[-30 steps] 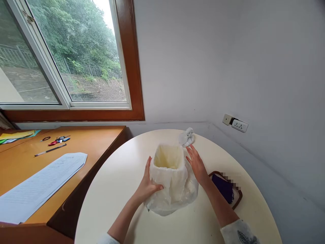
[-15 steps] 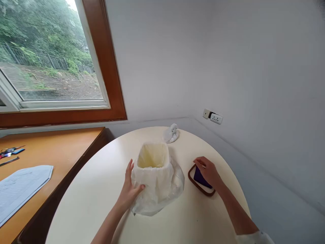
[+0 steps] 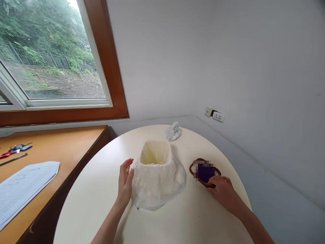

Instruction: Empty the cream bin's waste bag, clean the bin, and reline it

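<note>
A small trash bin (image 3: 153,174) stands upright on the round table, its mouth lined with a thin white plastic bag (image 3: 175,188) whose loose edge hangs down around the sides and spreads on the tabletop. My left hand (image 3: 125,181) is open beside the bin's left side, thumb and fingers apart. At the right lies a brown rounded frame (image 3: 192,166), like a bin's rim ring, around a dark purple flat piece (image 3: 205,172). My right hand (image 3: 222,188) has its fingers closed on the ring's near right part. Blocky blurring hides some of the ring.
A crumpled clear-white plastic bag (image 3: 173,131) sits at the back of the round table (image 3: 88,189). The wooden desk (image 3: 73,142) at left bears papers (image 3: 27,184), keys (image 3: 17,148) and a pen (image 3: 12,159). A socket (image 3: 218,117) is on the wall behind.
My left hand has come away from the bin's front and turned more upright. The right hand has moved from the ring's far side to its near right end. The view has shifted slightly.
</note>
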{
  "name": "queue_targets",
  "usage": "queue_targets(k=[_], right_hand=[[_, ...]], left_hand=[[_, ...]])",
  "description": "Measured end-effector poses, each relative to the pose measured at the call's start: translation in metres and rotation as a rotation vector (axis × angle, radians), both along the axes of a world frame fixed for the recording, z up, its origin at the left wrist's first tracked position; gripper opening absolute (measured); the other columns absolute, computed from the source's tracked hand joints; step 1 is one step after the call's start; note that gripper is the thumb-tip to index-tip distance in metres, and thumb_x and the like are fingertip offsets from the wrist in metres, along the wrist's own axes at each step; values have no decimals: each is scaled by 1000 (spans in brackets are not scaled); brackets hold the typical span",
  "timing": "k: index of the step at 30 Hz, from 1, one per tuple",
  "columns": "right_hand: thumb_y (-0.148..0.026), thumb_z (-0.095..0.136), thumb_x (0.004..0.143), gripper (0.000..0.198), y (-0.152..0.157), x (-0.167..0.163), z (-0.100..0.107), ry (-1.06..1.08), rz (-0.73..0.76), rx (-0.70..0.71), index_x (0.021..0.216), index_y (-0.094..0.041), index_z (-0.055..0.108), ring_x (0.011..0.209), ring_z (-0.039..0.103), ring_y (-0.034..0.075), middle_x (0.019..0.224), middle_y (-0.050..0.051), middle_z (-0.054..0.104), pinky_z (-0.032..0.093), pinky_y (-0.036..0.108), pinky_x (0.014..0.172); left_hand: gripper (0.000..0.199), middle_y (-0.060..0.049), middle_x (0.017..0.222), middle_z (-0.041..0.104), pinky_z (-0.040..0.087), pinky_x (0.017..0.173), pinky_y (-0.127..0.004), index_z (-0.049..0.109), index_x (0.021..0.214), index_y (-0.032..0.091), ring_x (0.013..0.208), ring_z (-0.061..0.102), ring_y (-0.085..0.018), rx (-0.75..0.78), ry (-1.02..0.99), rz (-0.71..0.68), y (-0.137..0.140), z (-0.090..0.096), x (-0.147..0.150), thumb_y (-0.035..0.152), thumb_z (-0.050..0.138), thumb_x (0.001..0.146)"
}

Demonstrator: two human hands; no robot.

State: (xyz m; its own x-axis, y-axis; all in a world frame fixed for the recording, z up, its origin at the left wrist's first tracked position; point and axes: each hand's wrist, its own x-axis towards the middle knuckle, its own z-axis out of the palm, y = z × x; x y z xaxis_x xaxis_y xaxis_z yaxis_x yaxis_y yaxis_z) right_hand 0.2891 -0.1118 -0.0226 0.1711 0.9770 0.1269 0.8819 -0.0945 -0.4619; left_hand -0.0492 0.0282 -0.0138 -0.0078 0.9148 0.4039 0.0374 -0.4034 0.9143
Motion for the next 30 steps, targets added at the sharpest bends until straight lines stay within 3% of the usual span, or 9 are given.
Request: queue_targets(k=[5, 10, 14, 17, 20, 24, 30], right_hand=[[-41, 48, 81, 23, 6, 2, 31, 12, -54, 119, 86, -25, 63, 91, 58, 27, 88, 5, 67, 46, 41, 75], [-43, 45, 84, 23, 28, -11, 83, -66, 34, 391, 91, -25, 58, 91, 57, 24, 90, 4, 65, 45, 38, 77], [-36, 42, 88, 17, 55, -48, 128, -85, 129, 612, 90, -23, 53, 86, 57, 20, 89, 4, 64, 43, 34, 75], [-32, 43, 88, 13, 73, -83, 149, -105, 246, 740, 88, -22, 51, 78, 57, 18, 83, 3, 63, 40, 34, 77], [-29, 46, 88, 10, 85, -115, 157, -78, 379, 775, 87, -21, 52, 73, 56, 16, 78, 1, 63, 37, 34, 80], [-26, 47, 88, 11, 93, -146, 153, -68, 547, 758, 84, -20, 55, 69, 54, 13, 73, -1, 62, 34, 34, 81], [-28, 45, 89, 19, 96, -163, 143, -137, 633, 750, 77, -19, 56, 68, 50, 14, 65, 0, 58, 34, 34, 78]], left_hand=[[28, -7, 114, 50, 33, 100, -41, 48, 108, 22, 111, 47, -21, 74, -17, 162, 13, 15, -7, 38, 47, 85], [20, -4, 97, 56, 41, 89, -36, 54, 93, 19, 95, 54, -18, 132, 6, 315, 29, 56, -10, 34, 52, 81], [16, -2, 88, 59, 45, 83, -34, 57, 86, 18, 87, 57, -17, 127, 32, 218, 24, 100, -6, 33, 54, 80], [22, -4, 90, 61, 47, 83, -36, 59, 92, 18, 87, 60, -19, 81, 75, 93, 8, 128, 1, 34, 55, 79], [33, -5, 92, 64, 48, 84, -39, 58, 107, 19, 88, 61, -21, 46, 119, 11, -7, 144, 6, 37, 54, 79], [48, -6, 99, 63, 46, 88, -41, 45, 127, 24, 95, 60, -22, 12, 197, -108, -14, 146, 9, 39, 52, 81], [49, -5, 95, 64, 51, 79, -39, 46, 126, 23, 79, 63, -19, -4, 289, -109, -9, 138, 13, 37, 55, 80]])
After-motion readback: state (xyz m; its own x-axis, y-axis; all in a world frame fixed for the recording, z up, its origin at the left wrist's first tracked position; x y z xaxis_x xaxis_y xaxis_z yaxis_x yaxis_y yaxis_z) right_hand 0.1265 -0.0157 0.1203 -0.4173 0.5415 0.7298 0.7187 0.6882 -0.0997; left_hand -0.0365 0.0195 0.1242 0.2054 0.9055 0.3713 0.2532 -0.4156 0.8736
